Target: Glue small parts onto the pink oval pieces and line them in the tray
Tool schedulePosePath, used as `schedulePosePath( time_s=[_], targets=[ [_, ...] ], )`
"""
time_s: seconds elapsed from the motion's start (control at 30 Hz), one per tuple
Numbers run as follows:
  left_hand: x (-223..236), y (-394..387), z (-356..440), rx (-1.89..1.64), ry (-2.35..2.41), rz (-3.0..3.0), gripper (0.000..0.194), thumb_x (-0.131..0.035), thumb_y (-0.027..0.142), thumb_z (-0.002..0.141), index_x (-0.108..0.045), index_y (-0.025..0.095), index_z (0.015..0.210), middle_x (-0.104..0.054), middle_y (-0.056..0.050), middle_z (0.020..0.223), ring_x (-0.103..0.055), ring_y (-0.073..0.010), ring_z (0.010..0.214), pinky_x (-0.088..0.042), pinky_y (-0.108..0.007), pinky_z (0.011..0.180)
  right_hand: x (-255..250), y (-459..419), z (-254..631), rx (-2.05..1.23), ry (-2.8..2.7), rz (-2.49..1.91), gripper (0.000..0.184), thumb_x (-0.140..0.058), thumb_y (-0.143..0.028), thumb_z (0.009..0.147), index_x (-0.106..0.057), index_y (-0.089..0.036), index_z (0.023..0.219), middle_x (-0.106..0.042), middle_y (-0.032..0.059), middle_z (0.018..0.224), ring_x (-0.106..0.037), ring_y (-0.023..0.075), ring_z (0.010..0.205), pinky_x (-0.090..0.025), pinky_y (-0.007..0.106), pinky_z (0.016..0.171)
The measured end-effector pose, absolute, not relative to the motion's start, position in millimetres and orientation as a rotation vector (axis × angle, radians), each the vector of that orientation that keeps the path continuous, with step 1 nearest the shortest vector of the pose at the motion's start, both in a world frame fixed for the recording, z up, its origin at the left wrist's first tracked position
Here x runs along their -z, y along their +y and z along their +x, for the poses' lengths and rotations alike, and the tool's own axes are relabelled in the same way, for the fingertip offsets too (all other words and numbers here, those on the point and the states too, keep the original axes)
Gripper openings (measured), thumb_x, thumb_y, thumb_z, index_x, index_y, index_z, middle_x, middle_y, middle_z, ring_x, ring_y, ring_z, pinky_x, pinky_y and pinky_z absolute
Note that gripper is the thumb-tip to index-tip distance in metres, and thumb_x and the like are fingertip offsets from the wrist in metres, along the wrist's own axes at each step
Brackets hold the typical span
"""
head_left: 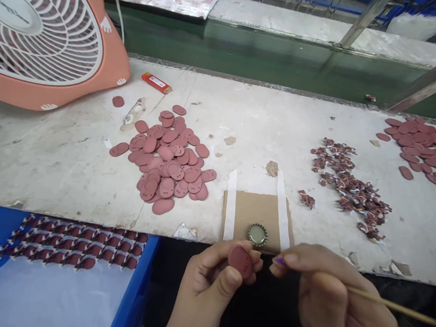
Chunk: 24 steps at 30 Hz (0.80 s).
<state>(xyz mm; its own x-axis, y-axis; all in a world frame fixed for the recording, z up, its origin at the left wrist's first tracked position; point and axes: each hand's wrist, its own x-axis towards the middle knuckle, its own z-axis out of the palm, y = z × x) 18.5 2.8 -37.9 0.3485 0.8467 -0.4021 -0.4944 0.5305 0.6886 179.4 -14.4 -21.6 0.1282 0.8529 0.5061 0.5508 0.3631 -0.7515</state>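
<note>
My left hand (212, 288) pinches a flat maroon oval rubber piece (240, 261) between thumb and fingers. My right hand (327, 290) grips a thin wooden stick (392, 306), with a small purple tip (280, 260) showing by the fingertips. Just beyond the hands, a crimped metal bottle cap (258, 235) lies on a cardboard square (266, 215) taped to the white work table (54, 165). A heap of similar maroon ovals (169, 159) lies to the left of the cardboard, and a heap of small, curled maroon pieces with pale edges (348, 189) lies to its right.
Further right lies another maroon heap (418, 149). At lower left, a blue bin (137, 293) holds overlapping rows of maroon pieces (70, 243). A red lighter (156, 83) and a pink fan (45, 46) stand at the back, beyond which runs a green conveyor belt (270, 50).
</note>
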Motion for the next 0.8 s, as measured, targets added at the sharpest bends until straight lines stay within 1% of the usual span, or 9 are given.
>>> schedulePosePath(
  time_s=[0.1,0.2,0.3,0.37,0.5,0.6,0.8],
  targets=[
    [39.0,2.3,19.2,-0.947,0.858,0.473,0.022,-0.079,0.039,0.078,-0.082,0.027,0.096,-0.081,-0.004,0.083,-0.074,-0.0166,0.078,-0.058,-0.022,0.075,28.6,-7.2,190.4,-0.361,-1.66,-1.409,0.02,-0.048,-0.021,0.105,-0.066,-0.019,0.097,-0.068,0.0009,0.079,-0.065,0.0122,0.063,-0.053,0.021,0.057],
    [37.4,2.8,21.1,-0.978,0.899,0.449,0.021,-0.081,0.039,0.076,-0.082,0.026,0.093,-0.081,-0.004,0.084,-0.074,-0.0174,0.077,-0.058,-0.023,0.072,33.3,-0.4,195.6,-0.359,-1.728,-1.438,0.018,-0.049,-0.019,0.103,-0.066,-0.019,0.095,-0.068,0.0009,0.079,-0.065,0.013,0.065,-0.051,0.022,0.06],
    [36.0,3.8,21.7,-0.974,0.901,0.445,0.02,-0.081,0.039,0.076,-0.083,0.028,0.092,-0.082,-0.003,0.084,-0.073,-0.0157,0.076,-0.057,-0.021,0.072,33.8,0.0,195.2,-0.368,-1.739,-1.433,0.019,-0.05,-0.019,0.103,-0.066,-0.019,0.094,-0.068,0.0014,0.079,-0.065,0.014,0.066,-0.05,0.023,0.061],
    [35.8,4.2,21.5,-0.959,0.892,0.454,0.02,-0.081,0.04,0.076,-0.083,0.028,0.093,-0.082,-0.003,0.085,-0.073,-0.0153,0.076,-0.057,-0.021,0.074,30.9,-3.8,193.0,-0.37,-1.687,-1.417,0.019,-0.049,-0.02,0.104,-0.066,-0.019,0.096,-0.067,0.0018,0.079,-0.064,0.0137,0.064,-0.05,0.023,0.058],
    [35.7,3.8,22.4,-0.956,0.89,0.503,0.021,-0.08,0.042,0.076,-0.083,0.03,0.093,-0.081,-0.002,0.082,-0.072,-0.0159,0.078,-0.056,-0.022,0.078,19.7,-13.4,183.3,-0.415,-1.51,-1.281,0.025,-0.044,-0.028,0.109,-0.064,-0.018,0.096,-0.065,0.0024,0.079,-0.062,0.012,0.06,-0.052,0.022,0.054],
    [34.7,4.1,23.4,-0.964,0.887,0.565,0.021,-0.079,0.043,0.077,-0.083,0.029,0.093,-0.08,-0.002,0.081,-0.071,-0.0153,0.076,-0.055,-0.021,0.074,12.2,-15.6,175.5,-0.492,-1.427,-1.138,0.025,-0.049,-0.032,0.108,-0.065,-0.017,0.097,-0.066,0.0025,0.077,-0.065,0.0127,0.063,-0.054,0.023,0.056],
    [32.7,6.1,19.7,-0.889,0.832,0.616,0.019,-0.077,0.04,0.08,-0.082,0.029,0.095,-0.082,-0.003,0.088,-0.074,-0.0198,0.086,-0.057,-0.025,0.081,10.2,-13.6,173.5,-0.574,-1.543,-1.131,0.026,-0.046,-0.033,0.11,-0.064,-0.017,0.099,-0.068,0.0018,0.077,-0.068,0.0112,0.065,-0.058,0.018,0.061]
  ],
)
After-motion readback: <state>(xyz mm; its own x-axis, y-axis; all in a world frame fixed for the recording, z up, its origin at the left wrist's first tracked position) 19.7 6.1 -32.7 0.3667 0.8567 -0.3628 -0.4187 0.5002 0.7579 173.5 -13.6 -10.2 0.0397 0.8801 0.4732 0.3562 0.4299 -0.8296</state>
